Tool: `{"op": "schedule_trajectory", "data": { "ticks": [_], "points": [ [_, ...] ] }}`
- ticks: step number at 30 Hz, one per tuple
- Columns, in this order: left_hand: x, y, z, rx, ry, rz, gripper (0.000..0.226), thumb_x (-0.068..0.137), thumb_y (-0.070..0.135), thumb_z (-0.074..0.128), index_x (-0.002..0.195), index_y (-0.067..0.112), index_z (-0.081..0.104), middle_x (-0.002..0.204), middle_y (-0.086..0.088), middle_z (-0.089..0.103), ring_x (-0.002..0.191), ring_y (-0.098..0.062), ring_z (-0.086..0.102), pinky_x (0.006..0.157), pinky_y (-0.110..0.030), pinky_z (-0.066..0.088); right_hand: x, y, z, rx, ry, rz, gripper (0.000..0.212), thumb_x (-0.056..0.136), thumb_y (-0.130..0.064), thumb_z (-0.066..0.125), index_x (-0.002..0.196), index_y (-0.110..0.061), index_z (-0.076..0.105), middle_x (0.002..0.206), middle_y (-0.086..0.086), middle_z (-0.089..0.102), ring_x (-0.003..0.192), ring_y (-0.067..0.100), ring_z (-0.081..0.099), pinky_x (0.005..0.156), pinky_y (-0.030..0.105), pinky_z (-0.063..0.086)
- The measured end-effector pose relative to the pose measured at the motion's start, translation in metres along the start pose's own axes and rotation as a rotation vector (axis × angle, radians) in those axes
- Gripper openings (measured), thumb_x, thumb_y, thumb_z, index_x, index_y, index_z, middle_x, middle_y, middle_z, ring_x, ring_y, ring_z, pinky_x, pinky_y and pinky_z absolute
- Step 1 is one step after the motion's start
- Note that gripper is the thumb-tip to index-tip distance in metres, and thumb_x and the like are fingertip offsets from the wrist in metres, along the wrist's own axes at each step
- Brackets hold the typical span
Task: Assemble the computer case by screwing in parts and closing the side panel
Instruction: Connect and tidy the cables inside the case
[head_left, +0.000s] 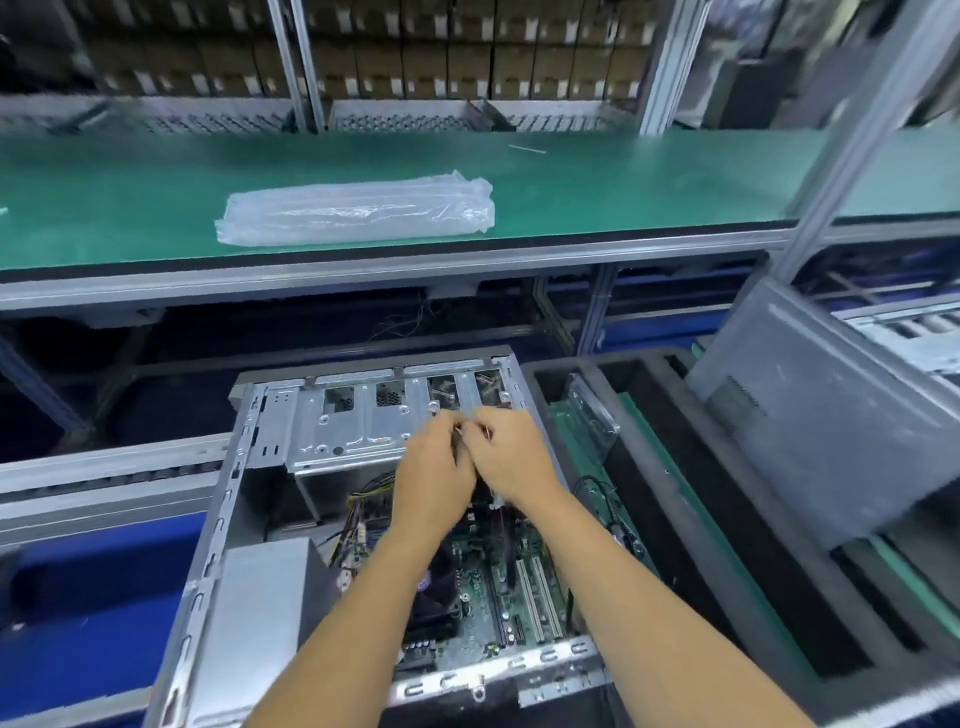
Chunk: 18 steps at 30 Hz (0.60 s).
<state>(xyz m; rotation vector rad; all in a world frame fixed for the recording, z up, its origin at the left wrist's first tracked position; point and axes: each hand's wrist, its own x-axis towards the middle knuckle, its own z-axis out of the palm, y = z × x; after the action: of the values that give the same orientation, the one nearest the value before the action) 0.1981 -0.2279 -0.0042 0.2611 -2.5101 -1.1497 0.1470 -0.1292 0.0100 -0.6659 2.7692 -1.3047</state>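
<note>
**Open case, both hands at drive cage**

Computer case (218, 525) lying open on its side, low centre of view, motherboard (488, 582) exposed inside. Left hand (434, 470) and right hand (511, 457) meeting, knuckles up, over right end of metal drive cage (343, 421). Fingers of both curled toward a small item between them; item blurred, not identifiable, contact not confirmable. Side panel (810, 431) off the case, leaning tilted to the right over a black foam tray (691, 499). Green desk (156, 208) above and beyond, carrying a clear plastic bag (358, 210). Stacked cartons (415, 57) on rear shelving.
</note>
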Motion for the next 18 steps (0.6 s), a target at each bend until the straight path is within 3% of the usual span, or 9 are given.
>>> {"op": "schedule_trajectory", "data": {
  "ticks": [4,6,10,13,16,18],
  "points": [
    [-0.007,-0.015,-0.005,0.005,0.001,0.069,0.015,0.093,0.019,0.049,0.1,0.029,0.056,0.088,0.016,0.058,0.081,-0.007,0.053,0.065,-0.021,0.04,-0.006,-0.006,-0.002,-0.165,-0.081,-0.023,0.035,0.095,-0.023,0.049,0.062,-0.014,0.048,0.063,0.004,0.054,0.067,0.029,0.054,0.062,0.042,0.046],
    [-0.005,-0.02,-0.01,-0.008,-0.025,0.08,0.014,0.092,0.018,0.052,0.097,0.029,0.057,0.081,0.016,0.057,0.075,-0.007,0.052,0.061,-0.02,0.037,-0.009,-0.008,-0.008,-0.171,-0.11,-0.037,0.029,0.094,-0.025,0.051,0.071,-0.009,0.058,0.066,0.005,0.058,0.067,0.027,0.055,0.061,0.041,0.047],
    [0.0,-0.019,-0.01,0.03,-0.022,0.044,0.007,0.091,0.019,0.054,0.094,0.024,0.059,0.069,0.013,0.051,0.064,-0.004,0.046,0.054,-0.023,0.032,-0.012,-0.003,-0.023,-0.07,-0.068,-0.087,0.02,0.09,-0.023,0.057,0.077,-0.008,0.061,0.069,0.008,0.059,0.068,0.025,0.053,0.061,0.037,0.043],
    [-0.004,-0.017,-0.008,0.048,-0.007,0.009,0.008,0.091,0.019,0.054,0.096,0.024,0.057,0.072,0.013,0.05,0.064,-0.004,0.046,0.055,-0.022,0.033,-0.015,0.003,-0.022,-0.054,-0.169,-0.077,0.029,0.093,-0.022,0.055,0.068,-0.006,0.054,0.062,0.013,0.052,0.058,0.024,0.043,0.056,0.037,0.034],
    [-0.009,-0.014,-0.007,0.064,0.004,0.021,0.013,0.092,0.014,0.051,0.1,0.02,0.059,0.079,0.013,0.051,0.073,-0.01,0.05,0.062,-0.025,0.039,-0.018,0.005,-0.011,-0.362,-0.307,-0.139,0.038,0.097,-0.025,0.045,0.06,-0.02,0.037,0.056,-0.001,0.044,0.052,0.018,0.04,0.051,0.034,0.029],
    [-0.011,-0.012,-0.006,0.107,0.004,0.046,0.017,0.093,0.012,0.049,0.1,0.018,0.063,0.09,0.007,0.056,0.085,-0.013,0.051,0.07,-0.028,0.044,-0.02,0.006,-0.008,-0.42,-0.309,-0.17,0.035,0.095,-0.025,0.044,0.061,-0.023,0.036,0.058,-0.003,0.046,0.055,0.02,0.044,0.052,0.035,0.032]
  ]
}}
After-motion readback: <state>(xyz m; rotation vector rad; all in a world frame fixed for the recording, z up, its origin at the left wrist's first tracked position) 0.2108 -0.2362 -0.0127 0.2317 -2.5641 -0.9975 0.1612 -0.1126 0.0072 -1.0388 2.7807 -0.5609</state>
